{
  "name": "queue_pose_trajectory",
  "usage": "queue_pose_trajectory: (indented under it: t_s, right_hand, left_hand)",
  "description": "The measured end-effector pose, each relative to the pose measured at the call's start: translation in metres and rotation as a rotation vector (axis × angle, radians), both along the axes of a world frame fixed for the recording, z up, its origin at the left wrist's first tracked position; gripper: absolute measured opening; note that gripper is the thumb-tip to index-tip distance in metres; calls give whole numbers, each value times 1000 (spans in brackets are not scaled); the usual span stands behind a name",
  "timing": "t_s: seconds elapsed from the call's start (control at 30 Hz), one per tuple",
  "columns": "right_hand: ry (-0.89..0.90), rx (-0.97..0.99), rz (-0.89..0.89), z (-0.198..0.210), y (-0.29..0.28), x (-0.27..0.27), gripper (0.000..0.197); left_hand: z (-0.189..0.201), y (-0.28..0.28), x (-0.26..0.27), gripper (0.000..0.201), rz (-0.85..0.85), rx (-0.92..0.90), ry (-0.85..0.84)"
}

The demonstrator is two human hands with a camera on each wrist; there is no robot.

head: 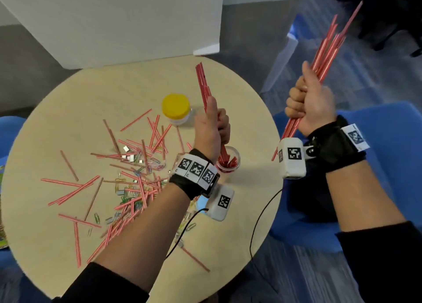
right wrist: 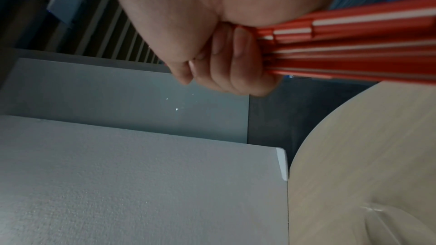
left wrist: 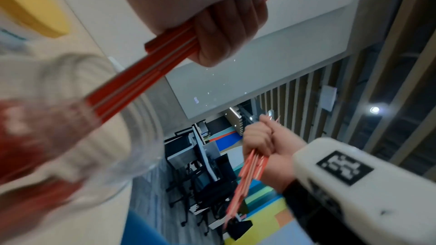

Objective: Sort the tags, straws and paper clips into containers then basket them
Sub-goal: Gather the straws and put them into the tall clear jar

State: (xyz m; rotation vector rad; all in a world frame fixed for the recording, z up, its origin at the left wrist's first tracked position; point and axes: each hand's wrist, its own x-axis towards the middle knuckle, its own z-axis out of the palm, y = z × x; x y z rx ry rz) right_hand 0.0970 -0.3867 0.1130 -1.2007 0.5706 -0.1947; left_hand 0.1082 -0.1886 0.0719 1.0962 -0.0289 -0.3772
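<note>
My left hand (head: pixel 213 129) grips a bundle of red-and-white straws (head: pixel 203 83) upright, its lower ends standing inside a small clear jar (head: pixel 236 165) on the round wooden table (head: pixel 239 97). The left wrist view shows the same straws (left wrist: pixel 141 79) entering the jar (left wrist: pixel 132 156). My right hand (head: pixel 308 106) holds a second, larger straw bundle (head: pixel 328 44) in a fist, tilted, raised off the table's right edge. Loose straws (head: pixel 75 188), coloured paper clips (head: pixel 127 197) and small white tags (head: pixel 129 155) lie mixed across the table's left and middle.
A jar with a yellow lid (head: pixel 175 107) stands beyond the left hand. A white partition (head: pixel 114 17) rises behind the table. Blue chairs (head: pixel 388 143) sit to the right and left. A black cable (head: pixel 258 222) hangs over the table's near right edge.
</note>
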Motion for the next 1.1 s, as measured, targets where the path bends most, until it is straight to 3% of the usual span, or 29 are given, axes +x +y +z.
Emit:
queue_pose_trajectory:
  t_s: [0.23, 0.5, 0.63, 0.8, 1.1]
  right_hand:
    - [-16, -1, 69, -3, 2, 2, 53]
    - [-23, 29, 76, -6, 10, 7, 52]
    - [-21, 42, 92, -9, 17, 8, 51]
    - [-12, 40, 102, -11, 21, 7, 50]
    - [-19, 34, 104, -3, 26, 6, 51]
  left_hand:
    - [-30, 3, -15, 50, 29, 280, -221]
    - [-38, 25, -11, 52, -174, 719, -644]
    - [-45, 31, -5, 42, -314, 926, -813]
    - [-40, 40, -11, 29, -326, 997, -807]
    - [-23, 48, -13, 22, -190, 873, -976]
